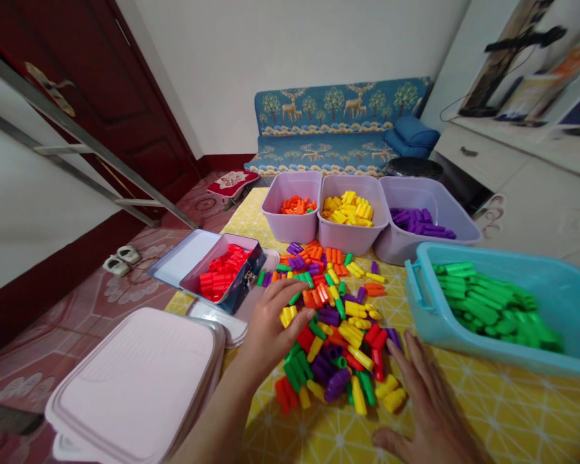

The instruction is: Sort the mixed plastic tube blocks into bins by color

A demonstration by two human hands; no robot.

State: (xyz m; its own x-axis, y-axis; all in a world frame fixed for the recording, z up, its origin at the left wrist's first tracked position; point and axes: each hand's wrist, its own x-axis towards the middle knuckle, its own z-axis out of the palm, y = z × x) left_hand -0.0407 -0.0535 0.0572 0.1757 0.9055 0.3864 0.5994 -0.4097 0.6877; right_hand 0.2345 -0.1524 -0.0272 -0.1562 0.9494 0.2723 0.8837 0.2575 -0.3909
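Observation:
A mixed pile of red, orange, yellow, green and purple plastic pieces (338, 316) lies on the yellow patterned cloth. Over its left side is my left hand (273, 322), fingers curved and apart, with pieces just beyond the fingertips. My right hand (423, 399) is spread low at the pile's right edge, beside some yellow pieces, holding nothing. Behind the pile, lilac bins hold orange pieces (298, 205), yellow pieces (348, 209) and purple pieces (421, 223). Green pieces (495, 306) fill part of a blue bin (428, 322) at the right. Red pieces (225, 270) sit in an open box at the left.
Stacked pale lids (135, 380) lie at the table's left edge. Beyond the table are a blue sofa (323, 151), a red-topped stool (232, 183) and a white cabinet (536, 200). A metal ladder (91, 138) leans near the door at the left.

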